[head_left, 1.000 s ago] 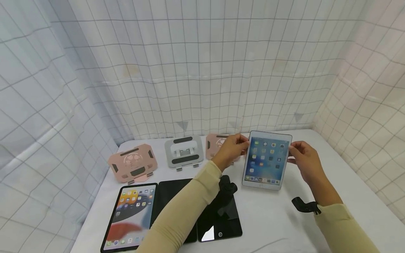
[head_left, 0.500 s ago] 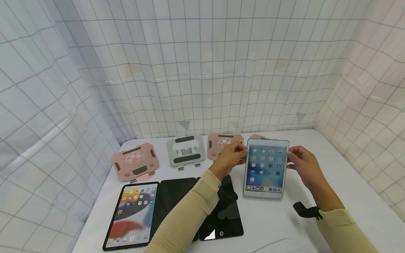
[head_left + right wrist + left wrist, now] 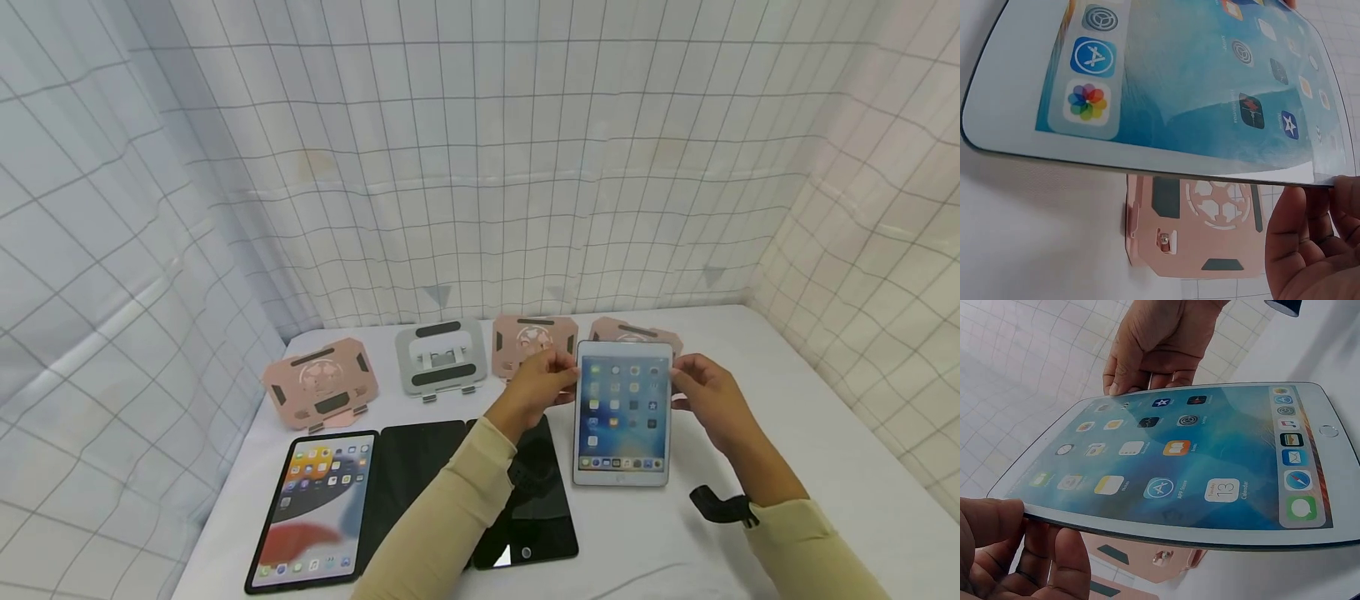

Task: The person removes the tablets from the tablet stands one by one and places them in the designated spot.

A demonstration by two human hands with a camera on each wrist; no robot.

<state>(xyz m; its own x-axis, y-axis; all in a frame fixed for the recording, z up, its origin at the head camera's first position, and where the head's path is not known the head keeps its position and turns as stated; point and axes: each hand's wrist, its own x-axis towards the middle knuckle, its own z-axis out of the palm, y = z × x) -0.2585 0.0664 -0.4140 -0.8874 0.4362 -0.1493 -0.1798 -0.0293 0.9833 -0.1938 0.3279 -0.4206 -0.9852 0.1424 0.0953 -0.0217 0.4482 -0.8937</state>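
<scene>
A white-framed tablet (image 3: 624,417) with a lit home screen is held upright between both hands, its home button at the bottom. The left hand (image 3: 534,385) pinches its left edge near the top, thumb on the front and fingers behind, as the left wrist view shows. On the opposite edge the right hand (image 3: 712,396) pinches at about the same height. Behind the tablet stands a pink tablet stand (image 3: 637,332), partly covered by it; the right wrist view shows a pink stand (image 3: 1210,250) with a round cut-out below the tablet's edge.
Along the back are another pink stand (image 3: 534,340), a grey stand (image 3: 441,358) and a pink stand (image 3: 321,383) at left. In front lie a lit tablet (image 3: 311,508), a dark tablet (image 3: 408,454) and a black tablet (image 3: 536,517), partly under the left arm.
Both hands have brought the white tablet down and slightly left, toward the person, and it has straightened. The pink stand behind it has come into view.
</scene>
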